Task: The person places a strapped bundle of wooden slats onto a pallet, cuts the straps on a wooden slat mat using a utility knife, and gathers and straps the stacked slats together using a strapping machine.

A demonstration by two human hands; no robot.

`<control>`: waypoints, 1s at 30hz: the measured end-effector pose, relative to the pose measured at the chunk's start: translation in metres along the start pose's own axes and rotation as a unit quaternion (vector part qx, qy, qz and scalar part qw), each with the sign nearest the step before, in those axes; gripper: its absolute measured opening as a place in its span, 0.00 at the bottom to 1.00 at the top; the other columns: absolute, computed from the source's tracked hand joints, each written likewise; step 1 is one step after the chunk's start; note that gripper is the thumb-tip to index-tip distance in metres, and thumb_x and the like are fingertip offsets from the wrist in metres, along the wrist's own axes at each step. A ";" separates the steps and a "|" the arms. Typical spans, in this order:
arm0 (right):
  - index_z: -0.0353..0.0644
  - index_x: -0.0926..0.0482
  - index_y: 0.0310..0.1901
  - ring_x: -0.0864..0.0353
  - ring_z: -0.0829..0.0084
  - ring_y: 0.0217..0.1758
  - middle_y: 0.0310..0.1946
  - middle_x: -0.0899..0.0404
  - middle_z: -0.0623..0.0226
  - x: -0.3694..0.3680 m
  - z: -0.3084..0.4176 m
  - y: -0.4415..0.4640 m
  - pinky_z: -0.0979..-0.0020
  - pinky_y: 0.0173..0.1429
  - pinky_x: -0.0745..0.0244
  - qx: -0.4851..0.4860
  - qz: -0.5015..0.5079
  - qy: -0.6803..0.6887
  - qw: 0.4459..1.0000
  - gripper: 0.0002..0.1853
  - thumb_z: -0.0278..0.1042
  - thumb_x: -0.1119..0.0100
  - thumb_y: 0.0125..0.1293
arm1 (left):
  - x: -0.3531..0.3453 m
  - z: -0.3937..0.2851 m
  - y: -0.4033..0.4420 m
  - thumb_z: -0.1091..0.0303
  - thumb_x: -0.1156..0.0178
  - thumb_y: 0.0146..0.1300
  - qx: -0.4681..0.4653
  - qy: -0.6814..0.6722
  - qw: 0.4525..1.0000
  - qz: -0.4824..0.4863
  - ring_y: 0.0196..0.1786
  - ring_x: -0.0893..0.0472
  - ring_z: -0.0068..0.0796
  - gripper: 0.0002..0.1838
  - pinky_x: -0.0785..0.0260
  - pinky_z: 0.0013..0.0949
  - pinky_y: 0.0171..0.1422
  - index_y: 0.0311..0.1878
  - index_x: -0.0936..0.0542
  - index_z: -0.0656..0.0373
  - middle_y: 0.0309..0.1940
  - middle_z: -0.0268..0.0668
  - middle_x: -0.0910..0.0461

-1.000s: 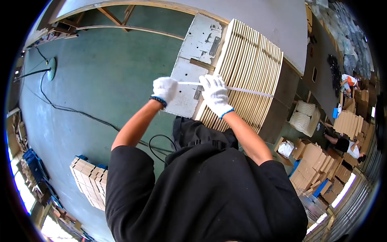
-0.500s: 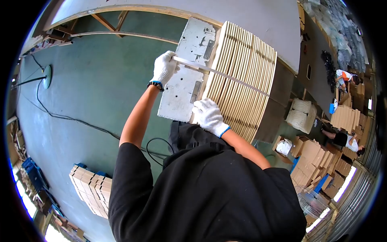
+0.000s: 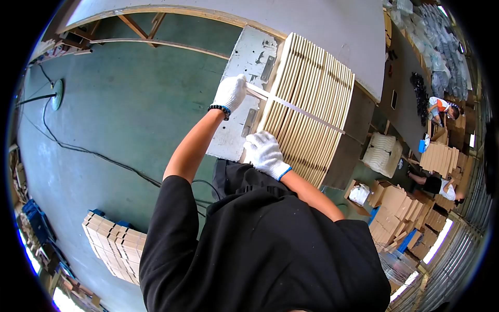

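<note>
A white strap (image 3: 306,113) runs across a row of thin pale wooden boards (image 3: 312,83) standing on edge. My left hand (image 3: 231,93), in a white glove, is closed round the strap's end above a worn grey-white plate (image 3: 228,130) with metal brackets. My right hand (image 3: 265,152), also gloved, rests against the near left corner of the boards, below the strap. Its fingers are bent, and whether anything lies under them is hidden.
Behind the boards is a large grey tabletop (image 3: 332,26). Stacked wooden pieces (image 3: 117,247) sit at lower left, and a black cable (image 3: 104,156) crosses the floor. Two people (image 3: 443,108) are at the right, among cardboard boxes (image 3: 395,213).
My left hand moved up with the strap, then slightly right and down towards the boards. My right hand left the strap and came down to the boards' near corner.
</note>
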State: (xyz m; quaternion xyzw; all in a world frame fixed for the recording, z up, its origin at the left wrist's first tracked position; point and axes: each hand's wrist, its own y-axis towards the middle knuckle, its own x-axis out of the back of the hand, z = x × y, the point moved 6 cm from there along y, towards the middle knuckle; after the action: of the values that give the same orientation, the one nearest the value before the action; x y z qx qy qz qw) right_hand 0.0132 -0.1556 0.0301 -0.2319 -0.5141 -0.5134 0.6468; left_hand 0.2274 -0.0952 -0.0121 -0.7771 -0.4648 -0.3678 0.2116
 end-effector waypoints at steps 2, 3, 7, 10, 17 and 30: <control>0.45 0.21 0.38 0.21 0.62 0.48 0.43 0.23 0.64 0.000 0.000 0.000 0.56 0.61 0.28 0.000 -0.004 0.000 1.000 0.11 0.36 0.35 0.54 | 0.001 -0.006 0.001 0.71 0.44 0.66 -0.001 0.011 1.000 0.007 0.35 0.15 0.58 0.08 0.24 0.52 0.41 0.41 0.17 0.59 0.28 0.54 0.17; 0.46 0.21 0.38 0.21 0.62 0.48 0.43 0.23 0.64 0.000 0.000 0.000 0.57 0.61 0.28 -0.001 -0.003 -0.002 1.000 0.10 0.36 0.36 0.55 | 0.002 -0.008 0.002 0.71 0.44 0.66 -0.003 0.017 1.000 0.011 0.35 0.15 0.58 0.07 0.24 0.52 0.40 0.40 0.17 0.60 0.28 0.54 0.17; 0.46 0.20 0.39 0.22 0.63 0.47 0.43 0.23 0.65 0.000 -0.002 -0.002 0.57 0.61 0.29 -0.008 -0.006 -0.008 1.000 0.09 0.36 0.37 0.57 | 0.010 -0.013 0.004 0.70 0.45 0.67 -0.017 0.029 0.999 0.005 0.36 0.15 0.59 0.09 0.23 0.53 0.42 0.37 0.18 0.64 0.28 0.57 0.17; 0.47 0.20 0.39 0.22 0.63 0.47 0.43 0.22 0.65 -0.003 -0.003 -0.003 0.57 0.61 0.29 -0.012 -0.002 -0.011 1.000 0.08 0.37 0.38 0.58 | 0.010 -0.011 0.003 0.70 0.45 0.67 -0.008 0.036 0.999 0.013 0.35 0.15 0.58 0.09 0.23 0.53 0.41 0.37 0.18 0.63 0.28 0.56 0.17; 0.47 0.18 0.41 0.21 0.62 0.50 0.45 0.21 0.65 -0.007 -0.004 -0.002 0.55 0.62 0.29 -0.030 0.020 0.004 0.999 0.09 0.38 0.38 0.60 | -0.018 -0.006 -0.003 0.72 0.45 0.66 -0.014 -0.006 0.999 0.035 0.35 0.15 0.58 0.09 0.23 0.53 0.41 0.40 0.16 0.62 0.29 0.56 0.17; 0.48 0.18 0.40 0.21 0.63 0.51 0.44 0.21 0.66 -0.012 -0.007 -0.003 0.55 0.65 0.30 -0.036 0.037 -0.011 0.999 0.08 0.39 0.39 0.62 | -0.042 -0.012 -0.001 0.72 0.43 0.62 0.029 -0.053 0.997 0.045 0.36 0.14 0.56 0.09 0.22 0.49 0.43 0.39 0.14 0.61 0.30 0.56 0.16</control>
State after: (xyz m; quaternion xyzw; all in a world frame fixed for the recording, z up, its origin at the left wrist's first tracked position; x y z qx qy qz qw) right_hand 0.0145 -0.1570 0.0158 -0.2797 -0.4932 -0.5047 0.6510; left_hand 0.2094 -0.1261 -0.0368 -0.8090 -0.4510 -0.3022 0.2255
